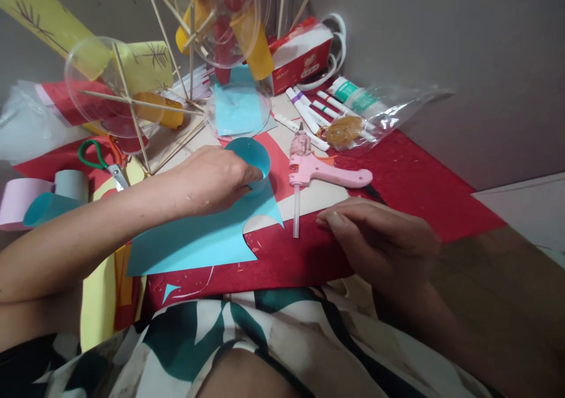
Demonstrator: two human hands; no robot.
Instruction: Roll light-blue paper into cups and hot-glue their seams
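Note:
In the middle of the table my left hand [220, 177] grips the rim of a blue paper tube [248, 148], its fingertips at the tube's edge. The tube stands upright on a blue paper sheet [189, 245] that has a curved cut in its right side. Above the table's front edge, my right hand [379, 233] has thumb and fingers pinched together; whatever they may hold is too small to make out. Close to that hand lies a pink glue gun [331, 171], a clear glue stick poking out of its back end and its nozzle pointing away.
Stick-and-plastic-disc structures [130, 100] with coloured paper tubes stand at the back left. Scissors [117, 174] lie left of my forearm, near pink, grey and blue paper rolls [26, 201]. Behind the glue gun are markers [304, 112], a plastic bag [388, 106] and a red box [302, 62].

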